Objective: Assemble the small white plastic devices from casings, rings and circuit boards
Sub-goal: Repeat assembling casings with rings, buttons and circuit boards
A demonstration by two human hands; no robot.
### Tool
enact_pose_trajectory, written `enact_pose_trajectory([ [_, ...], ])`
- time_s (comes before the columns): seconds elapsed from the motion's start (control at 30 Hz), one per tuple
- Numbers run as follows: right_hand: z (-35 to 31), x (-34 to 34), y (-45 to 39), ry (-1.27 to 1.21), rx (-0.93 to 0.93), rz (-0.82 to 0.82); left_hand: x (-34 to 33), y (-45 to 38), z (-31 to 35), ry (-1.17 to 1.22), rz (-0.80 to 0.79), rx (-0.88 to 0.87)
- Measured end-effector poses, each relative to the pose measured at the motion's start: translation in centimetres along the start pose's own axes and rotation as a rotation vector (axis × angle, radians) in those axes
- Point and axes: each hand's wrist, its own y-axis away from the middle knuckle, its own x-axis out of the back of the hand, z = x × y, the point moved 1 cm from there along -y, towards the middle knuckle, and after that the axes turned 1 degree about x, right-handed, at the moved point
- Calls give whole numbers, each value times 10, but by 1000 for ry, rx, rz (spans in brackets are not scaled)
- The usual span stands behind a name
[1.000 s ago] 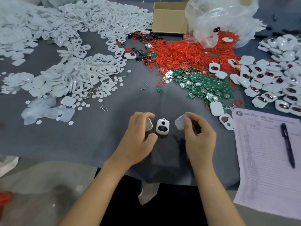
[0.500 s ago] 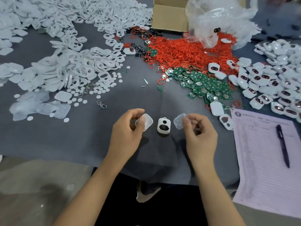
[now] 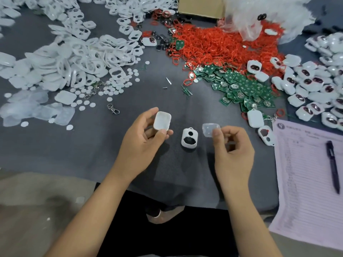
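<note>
A: Start at the fingers. What has each hand got?

B: The left hand (image 3: 143, 143) has thumb and fingers clamped on a white casing half (image 3: 162, 121), hollow side tilted toward the person, probably so the inside can be checked before anything goes in. The right hand (image 3: 232, 147) pinches a translucent insert (image 3: 210, 129) by one corner between thumb and forefinger; the other fingers curl loosely.

A: And the piece between them?

B: A white front casing (image 3: 189, 139) with two cut-outs lies on the grey cloth (image 3: 74, 154), touching neither hand, seemingly parked within reach for the next fit.

A: Farther out?

B: Green circuit boards (image 3: 239, 88) and red rings (image 3: 213, 43) are heaped beyond the right hand, loose casings (image 3: 83, 58) beyond the left, finished devices (image 3: 315, 86) at the right edge. Supplies appear arranged so each hand draws from its own side.
</note>
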Motion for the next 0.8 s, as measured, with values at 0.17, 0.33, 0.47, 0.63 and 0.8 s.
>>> enact_pose_trajectory([
  [0.17, 3, 1, 1, 113, 46, 20, -2, 1, -2, -96, 8, -2],
  [0.33, 7, 3, 4, 378, 169, -173, -10, 11, 6, -424, 50, -126],
  [0.47, 7, 15, 13, 366, 228, -185, -14, 18, 12, -705, 145, -180],
  [0.63, 14, 31, 19, 375, 254, -324, -6, 23, 12, -897, 17, -252],
  [0.8, 18, 26, 17, 388, 258, -275, 22, 31, 14, -876, -239, -300],
])
